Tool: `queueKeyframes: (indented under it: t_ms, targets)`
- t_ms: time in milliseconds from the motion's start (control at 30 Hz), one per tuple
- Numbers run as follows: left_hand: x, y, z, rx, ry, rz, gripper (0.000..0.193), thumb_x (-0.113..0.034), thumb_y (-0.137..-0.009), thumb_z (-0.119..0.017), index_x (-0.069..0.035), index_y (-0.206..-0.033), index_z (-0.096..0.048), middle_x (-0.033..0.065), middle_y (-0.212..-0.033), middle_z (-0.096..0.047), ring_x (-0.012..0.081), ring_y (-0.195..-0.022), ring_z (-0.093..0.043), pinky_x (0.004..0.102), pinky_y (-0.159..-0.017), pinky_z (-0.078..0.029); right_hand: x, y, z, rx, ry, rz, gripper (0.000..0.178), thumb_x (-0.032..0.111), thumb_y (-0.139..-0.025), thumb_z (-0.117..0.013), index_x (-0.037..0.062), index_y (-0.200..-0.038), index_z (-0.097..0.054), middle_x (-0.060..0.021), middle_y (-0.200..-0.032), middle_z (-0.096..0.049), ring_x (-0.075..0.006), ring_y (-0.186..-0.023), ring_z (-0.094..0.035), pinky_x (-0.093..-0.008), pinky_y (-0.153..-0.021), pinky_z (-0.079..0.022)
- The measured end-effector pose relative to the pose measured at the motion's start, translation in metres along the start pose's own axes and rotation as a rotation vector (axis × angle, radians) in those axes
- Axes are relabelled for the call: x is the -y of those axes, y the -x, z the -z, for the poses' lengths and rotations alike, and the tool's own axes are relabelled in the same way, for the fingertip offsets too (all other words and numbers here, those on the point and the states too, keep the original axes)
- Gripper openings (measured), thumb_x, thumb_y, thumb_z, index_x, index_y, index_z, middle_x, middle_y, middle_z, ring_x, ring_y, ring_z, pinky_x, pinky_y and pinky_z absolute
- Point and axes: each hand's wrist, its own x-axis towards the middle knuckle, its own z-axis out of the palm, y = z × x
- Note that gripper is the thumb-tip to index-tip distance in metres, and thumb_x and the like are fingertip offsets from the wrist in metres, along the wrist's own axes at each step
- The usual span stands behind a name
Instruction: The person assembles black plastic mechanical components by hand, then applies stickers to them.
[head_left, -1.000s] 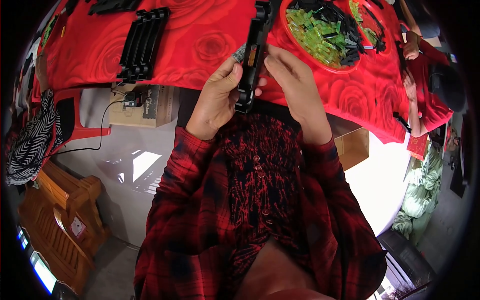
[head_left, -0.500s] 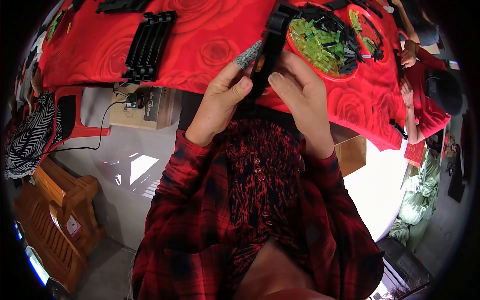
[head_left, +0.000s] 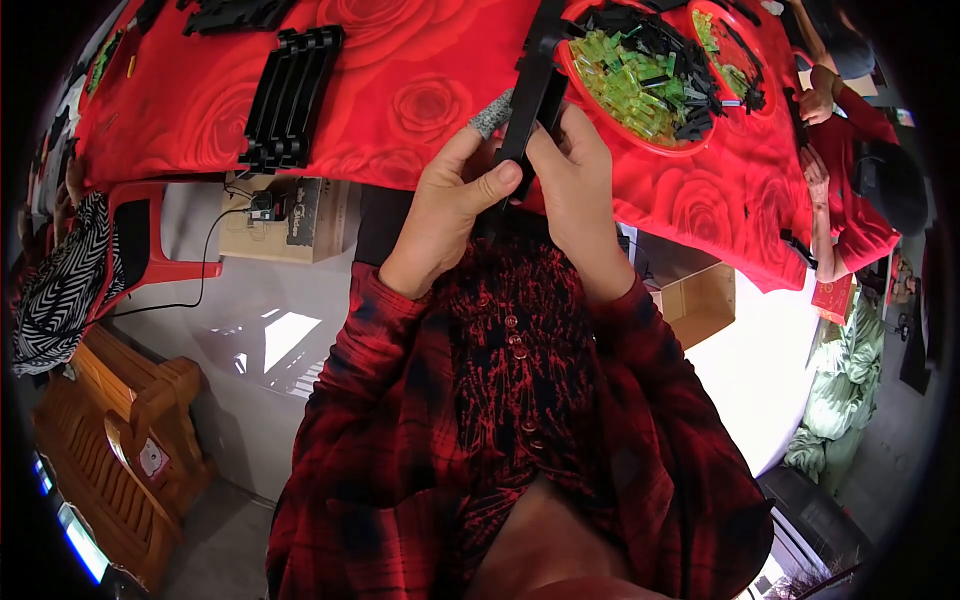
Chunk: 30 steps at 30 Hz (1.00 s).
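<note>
Both my hands grip a long black plastic part (head_left: 528,110) over the near edge of the red table. My left hand (head_left: 440,210), with a speckled grey wrap on one finger, is closed on its left side, thumb near the lower end. On the other side, the fingers of my right hand (head_left: 580,190) are closed against the part; their tips are partly hidden. Just right of the part sits a red basket (head_left: 672,150) holding translucent yellow-green pieces (head_left: 625,85) and small black pieces (head_left: 700,125).
A row of similar black parts (head_left: 292,95) lies on the rose-patterned red tablecloth (head_left: 420,105) at left. Farther right is a second basket of pieces (head_left: 735,75). A co-worker's hands (head_left: 815,175) rest by the right edge. Under the table stands a cardboard box (head_left: 285,225).
The black part has turned in my hands, its side now facing up and the orange bit inside hidden. My right hand has moved left and inward along it.
</note>
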Motion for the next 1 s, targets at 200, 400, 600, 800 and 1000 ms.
queueKeyframes:
  t_ms: [200, 400, 600, 800, 1000]
  targets:
    - [0.004, 0.0, 0.001, -0.144, -0.392, -0.205, 0.047, -0.005, -0.082, -0.079, -0.004, -0.125, -0.06, -0.0008, -0.101, -0.055, 0.0118, -0.094, -0.05, 0.0267, -0.083, -0.044, -0.013, -0.004, 0.013, 0.18, -0.519, -0.145, 0.028, 0.005, -0.097, -0.06, -0.0023, -0.124, -0.061, -0.0088, -0.117, -0.067, -0.0171, -0.104, -0.065, -0.0317, -0.093, -0.052]
    - [-0.014, 0.004, -0.009, -0.173, -0.925, -0.426, 0.038, -0.005, -0.072, -0.083, -0.001, -0.098, -0.056, 0.0086, -0.09, -0.051, 0.0239, -0.086, -0.049, 0.0341, -0.078, -0.043, -0.019, -0.004, 0.025, 0.25, -0.576, -0.33, 0.032, 0.009, -0.098, -0.061, -0.001, -0.128, -0.061, -0.0095, -0.12, -0.067, -0.0204, -0.107, -0.066, -0.0377, -0.094, -0.054]
    - [-0.018, 0.008, -0.012, -0.195, -1.106, -0.503, 0.038, -0.003, -0.07, -0.081, -0.001, -0.097, -0.055, 0.0139, -0.091, -0.053, 0.0335, -0.086, -0.053, 0.0404, -0.075, -0.045, -0.021, -0.005, 0.024, 0.265, -0.604, -0.354, 0.03, 0.01, -0.096, -0.064, -0.0009, -0.125, -0.064, -0.011, -0.12, -0.068, -0.0219, -0.106, -0.067, -0.0393, -0.093, -0.055]
    - [-0.014, 0.01, -0.014, -0.221, -1.146, -0.527, 0.04, -0.003, -0.068, -0.082, 0.0, -0.097, -0.055, 0.016, -0.091, -0.054, 0.037, -0.087, -0.054, 0.0432, -0.075, -0.045, -0.034, -0.005, 0.031, 0.295, -0.656, -0.383, 0.03, 0.007, -0.095, -0.065, -0.0032, -0.124, -0.062, -0.0152, -0.119, -0.067, -0.0259, -0.11, -0.065, -0.0425, -0.098, -0.053]
    - [-0.007, 0.006, -0.008, -0.23, -0.595, -0.266, 0.048, -0.003, -0.08, -0.078, 0.0, -0.124, -0.058, 0.006, -0.095, -0.058, 0.0179, -0.087, -0.059, 0.031, -0.078, -0.048, -0.029, -0.004, 0.027, 0.252, -0.555, -0.311, 0.02, 0.01, -0.097, -0.064, -0.0006, -0.115, -0.067, -0.0062, -0.109, -0.069, -0.0157, -0.101, -0.065, -0.0318, -0.092, -0.052]
